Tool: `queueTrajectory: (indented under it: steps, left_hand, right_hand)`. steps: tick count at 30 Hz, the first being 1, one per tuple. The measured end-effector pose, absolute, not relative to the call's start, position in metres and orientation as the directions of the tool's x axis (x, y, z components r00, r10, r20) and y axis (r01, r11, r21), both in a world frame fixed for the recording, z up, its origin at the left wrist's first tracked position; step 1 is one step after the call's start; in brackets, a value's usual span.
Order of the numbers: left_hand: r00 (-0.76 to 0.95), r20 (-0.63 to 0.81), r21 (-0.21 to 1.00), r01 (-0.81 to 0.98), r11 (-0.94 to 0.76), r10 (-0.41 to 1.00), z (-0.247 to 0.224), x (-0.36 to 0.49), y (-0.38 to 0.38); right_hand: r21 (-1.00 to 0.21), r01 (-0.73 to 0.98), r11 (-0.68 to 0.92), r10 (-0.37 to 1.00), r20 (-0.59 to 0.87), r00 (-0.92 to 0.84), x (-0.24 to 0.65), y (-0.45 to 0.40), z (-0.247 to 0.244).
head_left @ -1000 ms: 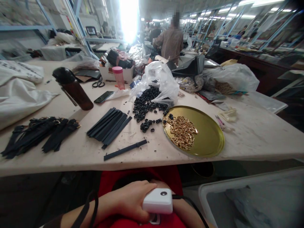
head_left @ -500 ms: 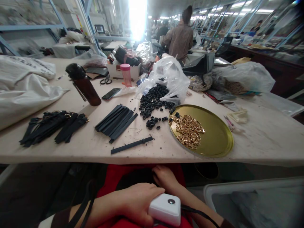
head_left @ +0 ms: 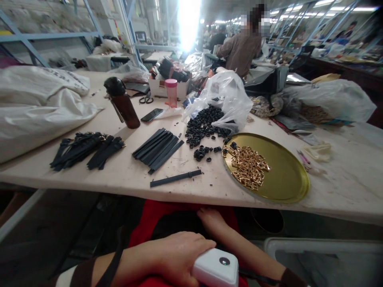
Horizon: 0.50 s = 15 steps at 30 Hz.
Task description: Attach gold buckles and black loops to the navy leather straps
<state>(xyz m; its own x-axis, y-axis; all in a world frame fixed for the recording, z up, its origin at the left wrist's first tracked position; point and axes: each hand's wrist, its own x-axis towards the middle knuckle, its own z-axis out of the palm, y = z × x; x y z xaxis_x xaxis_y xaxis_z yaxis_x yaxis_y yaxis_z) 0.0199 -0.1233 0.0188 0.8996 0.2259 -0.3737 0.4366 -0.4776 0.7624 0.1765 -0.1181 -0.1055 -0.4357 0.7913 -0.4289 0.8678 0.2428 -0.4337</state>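
Observation:
My left hand (head_left: pixel 182 253) is closed on a white box-shaped device (head_left: pixel 216 266) with a round dark spot on top and a black cable. It holds the device over my lap, below the table edge. My right hand (head_left: pixel 212 221) lies on my lap, its fingers partly in view, loosely extended and apparently empty. On the table ahead lies a single black strap (head_left: pixel 176 178) with a small loop on it. Behind it is a stack of flat black strips (head_left: pixel 158 149). Small black loops (head_left: pixel 206 123) spill from a clear plastic bag (head_left: pixel 231 93).
A gold round tray (head_left: pixel 287 175) bears many gold metal buckles (head_left: pixel 249 167). Finished-looking buckled straps (head_left: pixel 80 149) lie at left, near a brown bottle (head_left: pixel 124 105), a phone (head_left: pixel 152 114), scissors (head_left: pixel 146 99) and a pink-lidded cup (head_left: pixel 171 93). A co-worker (head_left: pixel 242 50) stands beyond the table.
The view has swung left, so the table's things appear farther right. My left hand still holds the white device, and my right hand stays on my lap.

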Motion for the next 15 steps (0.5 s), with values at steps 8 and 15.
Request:
queueTrajectory:
  steps: [8,15]
  left_hand:
    - [0.931,-0.323,0.831,0.364,-0.420,0.168,0.025,0.019,-0.131]
    - [0.937,-0.307,0.808,0.351,-0.473,0.170,0.025,0.015,-0.134]
  right_hand:
    - [-0.641,0.718,0.271,0.654,-0.425,-0.626,0.169,-0.136,-0.087]
    - [-0.537,0.802,0.262,0.769,-0.386,-0.510,0.177,-0.126,-0.080]
